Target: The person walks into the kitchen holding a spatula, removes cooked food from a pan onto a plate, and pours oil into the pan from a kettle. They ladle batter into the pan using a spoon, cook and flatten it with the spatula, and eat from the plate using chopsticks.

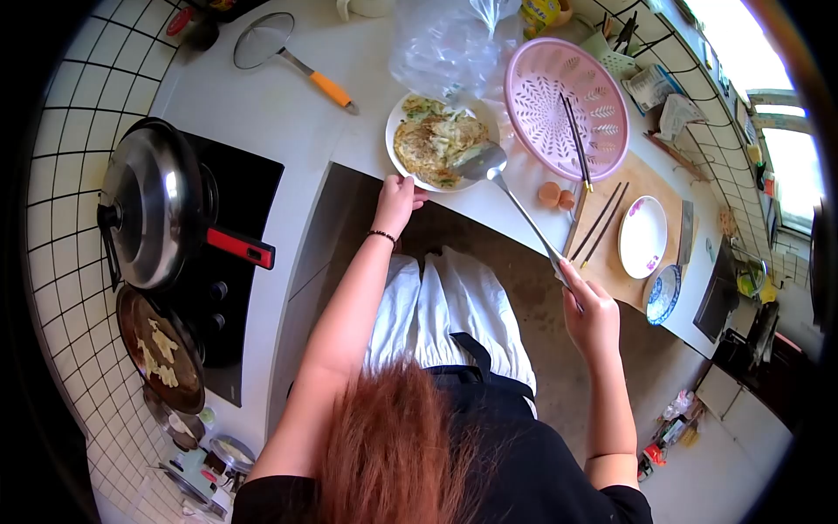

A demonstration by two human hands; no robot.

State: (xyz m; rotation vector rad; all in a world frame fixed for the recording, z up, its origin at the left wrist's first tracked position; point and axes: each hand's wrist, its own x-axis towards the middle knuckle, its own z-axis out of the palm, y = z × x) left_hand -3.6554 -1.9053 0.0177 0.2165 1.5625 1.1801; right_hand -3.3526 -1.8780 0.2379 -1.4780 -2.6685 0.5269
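hands [401, 203] [594, 316] grip round white plate [392, 147], left, and long-handled shiny metal spatula [494, 161], right

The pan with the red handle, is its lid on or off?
On: the silver lid covers the top of the pan, and the red handle sticks out.

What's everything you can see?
Lidded pan: one, silver, black cooktop
Open pan: one, brown, beside it
Strainer: one, orange-handled, counter
Bag: one, clear, counter
Plate: one, white, under food
Basket: one, pink, counter
Chopsticks: four, dark, basket and board
Eggshells: two, brown, counter
Board: one, tan, counter
Oval dish: one, white, board
Knife: one, silver, board
Bowl: one, blue-white, board edge
Spoon: one, silver, over plate
Far clutter: many, unclear
Left hand: one, holding plate
Right hand: one, holding spoon
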